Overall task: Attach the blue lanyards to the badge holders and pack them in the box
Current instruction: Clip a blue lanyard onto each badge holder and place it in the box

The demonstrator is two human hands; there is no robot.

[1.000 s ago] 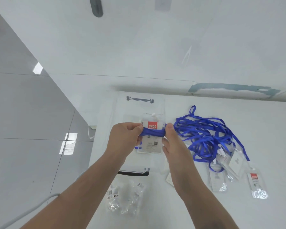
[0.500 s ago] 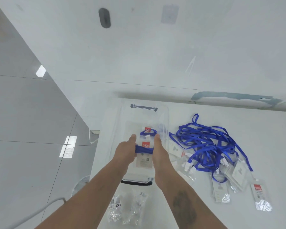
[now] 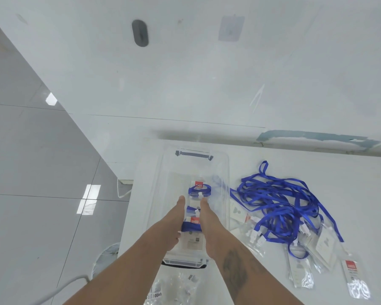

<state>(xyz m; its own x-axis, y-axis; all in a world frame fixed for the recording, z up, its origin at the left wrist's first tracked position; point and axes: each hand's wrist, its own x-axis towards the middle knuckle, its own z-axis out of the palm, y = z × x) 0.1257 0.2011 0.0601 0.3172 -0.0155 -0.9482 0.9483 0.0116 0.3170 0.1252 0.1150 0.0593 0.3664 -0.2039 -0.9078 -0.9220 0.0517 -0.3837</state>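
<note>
inside clear box [image 3: 226, 172]: both hands [image 3: 190, 219] grip wrapped badge holder [image 3: 193, 235], another behind [image 3: 199, 189].

Blue lanyards [image 3: 279, 208], clear box [image 3: 226, 172], red-labelled clear badge holders [image 3: 354, 276], white table [image 3: 350, 183]

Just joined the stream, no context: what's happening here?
A person is packing badge holders into the clear box on the white table. The left hand and right hand are lowering a wrapped badge holder between them, inside the box. Another wrapped holder already lies further in. To the right, a lanyard pile and loose holders still wait.
</note>
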